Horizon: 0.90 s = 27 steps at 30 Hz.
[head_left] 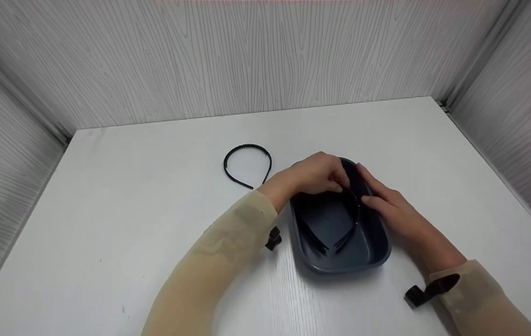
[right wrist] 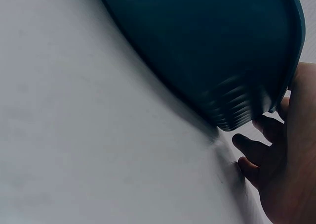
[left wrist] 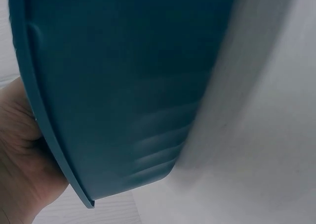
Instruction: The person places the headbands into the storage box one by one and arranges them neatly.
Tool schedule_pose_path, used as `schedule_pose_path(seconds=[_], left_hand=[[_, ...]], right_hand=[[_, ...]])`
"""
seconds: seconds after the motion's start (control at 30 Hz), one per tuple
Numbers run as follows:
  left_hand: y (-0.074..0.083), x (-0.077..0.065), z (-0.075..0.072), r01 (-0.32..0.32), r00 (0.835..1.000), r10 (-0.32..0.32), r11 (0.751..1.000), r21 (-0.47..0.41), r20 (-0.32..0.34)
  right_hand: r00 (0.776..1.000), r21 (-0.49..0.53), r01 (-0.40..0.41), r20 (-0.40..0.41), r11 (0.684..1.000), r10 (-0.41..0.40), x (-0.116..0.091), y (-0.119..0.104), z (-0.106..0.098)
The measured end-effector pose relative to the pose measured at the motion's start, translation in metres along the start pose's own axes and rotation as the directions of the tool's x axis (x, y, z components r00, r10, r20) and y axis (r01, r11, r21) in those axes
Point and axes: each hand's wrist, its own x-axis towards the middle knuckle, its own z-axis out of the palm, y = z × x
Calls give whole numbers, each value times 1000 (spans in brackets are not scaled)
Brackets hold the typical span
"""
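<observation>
A dark blue plastic basin (head_left: 345,268) stands on the table right of the middle in the head view. My left hand (head_left: 317,173) reaches over its far left side, with curled fingers pinching the top of a black headband (head_left: 357,214) inside it. The headband's prongs point toward the near end, and the left hand hides part of its arc. On the right side my right hand (head_left: 389,205) grips the basin's rim, thumb on the inside. In the right wrist view, fingers (right wrist: 252,149) spread beside the basin's ribbed outer corner.
Left of the basin, another black headband (head_left: 224,164) with small teeth lies on the white table (head_left: 130,210). Pale wood-grain panels (head_left: 247,56) rise behind the table and at both sides. A dark wrist-worn device (head_left: 426,291) sticks out at the right sleeve.
</observation>
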Motion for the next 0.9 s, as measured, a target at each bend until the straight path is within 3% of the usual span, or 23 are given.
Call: schedule_pose_path(seconds=[0.9], left_hand=[[0,-2,-1,19,1000,-19,1000,-24,-1]], right_hand=[[1000,-4,9,16,1000,-9,0,-6,0]])
